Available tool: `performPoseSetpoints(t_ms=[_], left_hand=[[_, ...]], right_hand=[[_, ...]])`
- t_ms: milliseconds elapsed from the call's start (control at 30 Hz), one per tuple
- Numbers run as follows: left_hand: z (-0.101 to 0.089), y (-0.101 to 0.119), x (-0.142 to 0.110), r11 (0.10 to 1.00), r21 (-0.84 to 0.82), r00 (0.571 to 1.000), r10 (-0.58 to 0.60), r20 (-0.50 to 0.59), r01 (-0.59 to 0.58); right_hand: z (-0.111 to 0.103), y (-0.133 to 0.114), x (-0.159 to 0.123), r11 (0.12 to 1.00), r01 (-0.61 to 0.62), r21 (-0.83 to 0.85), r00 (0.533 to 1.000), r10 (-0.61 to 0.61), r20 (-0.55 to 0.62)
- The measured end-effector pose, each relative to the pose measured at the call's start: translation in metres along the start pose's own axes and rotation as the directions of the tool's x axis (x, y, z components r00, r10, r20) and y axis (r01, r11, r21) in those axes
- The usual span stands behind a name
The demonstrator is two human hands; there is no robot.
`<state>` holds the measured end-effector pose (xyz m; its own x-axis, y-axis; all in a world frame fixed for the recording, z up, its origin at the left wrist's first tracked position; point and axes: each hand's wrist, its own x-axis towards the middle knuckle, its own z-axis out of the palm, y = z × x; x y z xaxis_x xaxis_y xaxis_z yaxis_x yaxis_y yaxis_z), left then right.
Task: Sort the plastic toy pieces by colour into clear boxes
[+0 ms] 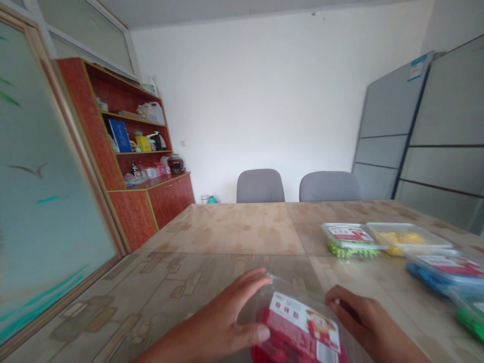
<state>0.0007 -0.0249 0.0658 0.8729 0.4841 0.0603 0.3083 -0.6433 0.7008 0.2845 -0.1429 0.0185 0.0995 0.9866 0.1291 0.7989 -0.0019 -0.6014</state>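
Observation:
A clear plastic box [298, 327] with red contents and a white and red printed label lies at the near edge of the view, partly cut off. My left hand [227, 317] grips its left side, the thumb on the label side and the fingers stretched along the far edge. At the right edge of the box, my right hand [363, 315] has its fingers curled against the rim; the fingertips are partly hidden. What the red pieces are cannot be made out.
On the right of the patterned table [242, 227] stand more clear boxes: one with light green pieces [351, 248], one with yellow pieces [403, 241], one with blue pieces [427, 277] and one with green pieces [471, 320]. Two grey chairs [260, 185] stand behind.

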Motion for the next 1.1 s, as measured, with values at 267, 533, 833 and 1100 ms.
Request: performPoseSetpoints(t_ms=[267,533,833,1100], left_hand=[[0.030,-0.039,-0.002,0.865,-0.442,0.946,-0.311,-0.095,0.240],[0.035,-0.021,0.002,0.507,-0.827,0.949,-0.300,0.096,0.244],[0.041,-0.024,0.008,0.514,-0.802,0.907,-0.413,0.081,0.305],[0.052,-0.031,0.010,0.514,-0.823,0.899,-0.437,-0.007,0.243]], right_hand=[[0.007,-0.004,0.005,0.998,0.051,0.048,0.998,-0.050,-0.027],[0.019,0.005,0.011,0.968,0.050,0.248,0.998,-0.040,-0.048],[0.024,-0.004,0.011,0.858,-0.077,0.507,0.992,0.115,-0.044],[0.024,-0.010,0.011,0.755,-0.159,0.636,0.984,0.177,0.036]])
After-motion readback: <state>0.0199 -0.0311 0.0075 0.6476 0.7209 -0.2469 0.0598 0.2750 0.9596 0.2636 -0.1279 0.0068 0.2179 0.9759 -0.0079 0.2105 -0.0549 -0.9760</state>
